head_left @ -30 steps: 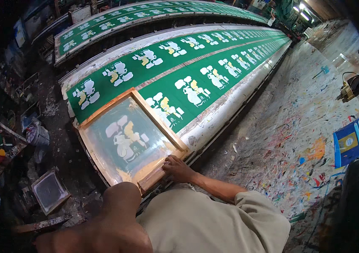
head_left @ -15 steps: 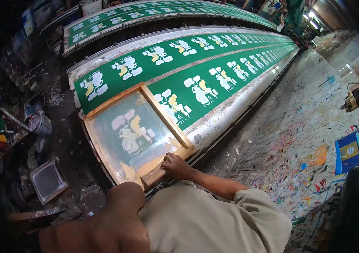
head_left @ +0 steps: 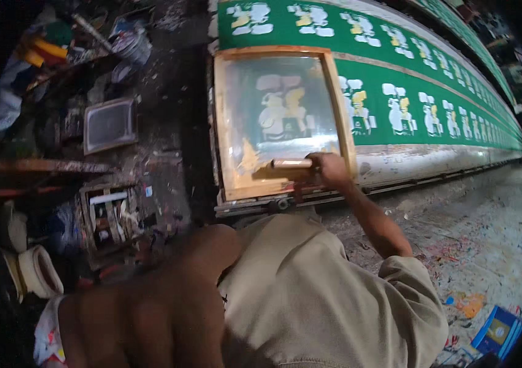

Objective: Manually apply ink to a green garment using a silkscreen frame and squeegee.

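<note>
My right hand [head_left: 332, 172] is closed around one end of a squeegee with a pale wooden handle [head_left: 285, 163]. It is held over the near right part of a wood-framed printing screen [head_left: 226, 122]. The screen lies on green printed cloth [head_left: 378, 101] on a long table, and a cartoon-like pattern shows through its mesh. Yellowish ink [head_left: 248, 158] is smeared along the screen's near side. Large and blurred at the lower left is my left hand [head_left: 150, 319], raised close to the camera. Its fingertips are hidden, so what it holds does not show.
Rows of white and yellow prints run far right along the table [head_left: 420, 154]. On the dark floor at left lie a small framed screen [head_left: 110, 124], a bucket [head_left: 133, 48] and a wooden crate [head_left: 110, 214]. A blue printed packet [head_left: 497, 331] rests on the paint-spattered floor at right.
The view has swung left, so the screen appears higher and further right. My right hand has lifted the squeegee from the screen's near edge inward. My left hand looms larger.
</note>
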Motion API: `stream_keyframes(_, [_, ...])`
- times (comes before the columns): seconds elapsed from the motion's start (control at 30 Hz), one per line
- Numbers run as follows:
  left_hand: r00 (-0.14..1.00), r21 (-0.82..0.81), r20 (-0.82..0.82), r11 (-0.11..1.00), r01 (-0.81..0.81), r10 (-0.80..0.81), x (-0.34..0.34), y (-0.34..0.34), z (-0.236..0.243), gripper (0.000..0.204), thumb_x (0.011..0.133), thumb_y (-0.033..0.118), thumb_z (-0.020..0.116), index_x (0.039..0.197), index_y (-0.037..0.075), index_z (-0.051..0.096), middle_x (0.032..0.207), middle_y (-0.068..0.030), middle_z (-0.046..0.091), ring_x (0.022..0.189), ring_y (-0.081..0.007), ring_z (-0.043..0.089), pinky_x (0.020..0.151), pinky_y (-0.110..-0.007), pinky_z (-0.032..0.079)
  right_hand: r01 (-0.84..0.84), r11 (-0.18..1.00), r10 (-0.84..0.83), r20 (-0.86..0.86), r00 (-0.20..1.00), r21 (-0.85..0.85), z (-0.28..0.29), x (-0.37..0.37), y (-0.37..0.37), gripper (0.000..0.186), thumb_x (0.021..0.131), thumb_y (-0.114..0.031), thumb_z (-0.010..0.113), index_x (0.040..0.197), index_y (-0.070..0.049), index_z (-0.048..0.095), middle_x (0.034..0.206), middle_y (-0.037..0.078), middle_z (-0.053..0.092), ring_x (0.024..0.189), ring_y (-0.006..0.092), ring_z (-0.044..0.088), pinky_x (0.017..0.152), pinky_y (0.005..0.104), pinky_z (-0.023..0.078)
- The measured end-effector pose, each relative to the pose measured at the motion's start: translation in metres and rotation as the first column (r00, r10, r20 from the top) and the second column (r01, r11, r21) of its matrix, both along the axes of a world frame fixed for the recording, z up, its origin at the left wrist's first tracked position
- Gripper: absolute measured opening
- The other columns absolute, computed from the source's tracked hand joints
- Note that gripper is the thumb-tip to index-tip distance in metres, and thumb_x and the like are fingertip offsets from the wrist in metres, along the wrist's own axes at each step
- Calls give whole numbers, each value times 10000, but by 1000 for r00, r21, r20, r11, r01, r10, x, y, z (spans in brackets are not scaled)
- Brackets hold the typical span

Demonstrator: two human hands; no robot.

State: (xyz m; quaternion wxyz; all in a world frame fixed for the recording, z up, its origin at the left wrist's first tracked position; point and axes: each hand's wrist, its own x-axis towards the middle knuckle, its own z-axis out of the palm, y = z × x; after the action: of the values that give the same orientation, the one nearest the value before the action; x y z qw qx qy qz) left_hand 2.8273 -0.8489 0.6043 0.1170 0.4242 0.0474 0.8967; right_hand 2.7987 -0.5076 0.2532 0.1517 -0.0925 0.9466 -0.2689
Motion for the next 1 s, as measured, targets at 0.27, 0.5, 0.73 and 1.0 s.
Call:
stream_keyframes(0.27, [745,-468,47,674,-571,665,-43,-25,-123,193,989,212,590,855,75,572,781,-35,557,627,-126,536,731,-338,533,-155,966,142,75,987,205,-5,-38,-28,261,867,-226,709,1111,-131,704,908,144,749,896,383,721,747,481,555])
stream_keyframes(0.5, [246,-989,-71,-37,-140,967,-31,-87,-310,229,1041,217,611,876,60,606,762,-2,552,641,-90,505,749,-305,498,-233,966,219,117,969,116,14,-39,-54,243,894,-255,674,1103,-135,703,884,162,742,864,390,723,731,492,557])
stream_keyframes(0.73, [-122,-853,414,431,296,902,45,-160,-535,255,1000,298,703,911,65,649,715,1,570,661,-115,586,617,-270,502,-196,975,179,159,971,102,-5,-47,-60,207,892,-261,687,1066,-151,707,895,170,741,863,398,724,744,510,554])
stream_keyframes(1.0, [491,-788,-356,-538,299,795,155,-177,-621,281,979,326,726,938,53,674,744,-30,615,695,-169,637,607,-301,518,-241,970,235,128,964,39,5,-37,-80,170,916,-255,658,1036,-139,694,882,163,736,859,395,721,732,497,543])
